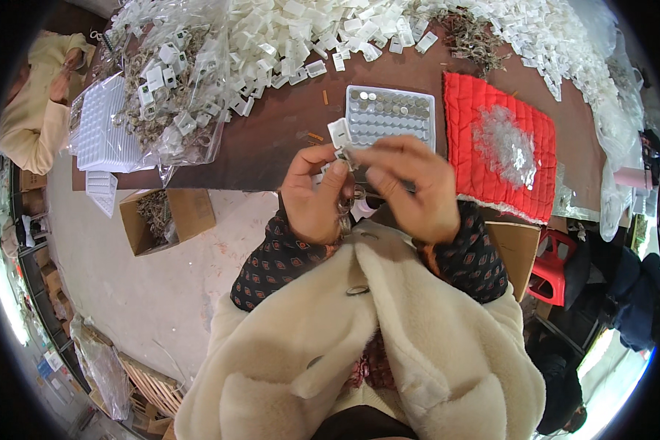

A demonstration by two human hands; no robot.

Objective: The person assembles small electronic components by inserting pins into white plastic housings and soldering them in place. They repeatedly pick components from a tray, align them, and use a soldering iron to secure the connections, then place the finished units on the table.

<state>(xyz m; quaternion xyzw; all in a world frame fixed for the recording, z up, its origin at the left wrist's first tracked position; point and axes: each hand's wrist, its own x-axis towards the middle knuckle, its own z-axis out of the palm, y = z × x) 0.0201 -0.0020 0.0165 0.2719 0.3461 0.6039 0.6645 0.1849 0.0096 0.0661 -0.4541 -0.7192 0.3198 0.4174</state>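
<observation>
Over the table's near edge, my left hand point(314, 192) pinches a small white plastic housing point(339, 133) between thumb and fingers. A dark-and-green part shows at the housing's lower end. My right hand point(416, 183) is right beside it, its fingertips at the lower end of the housing. Motion smears those fingers, so whether they grip anything is unclear. Just beyond my hands lies a white tray point(427, 130) with rows of small round wells. Silvery button cells point(400, 103) fill its far rows.
A heap of white plastic housings point(286, 37) covers the table's far side. At left are a clear bag point(187, 110) of wired parts and stacked white trays point(106, 128). Small clear pieces point(507, 139) lie on a red quilted cloth point(466, 165). Another person point(40, 99) sits far left.
</observation>
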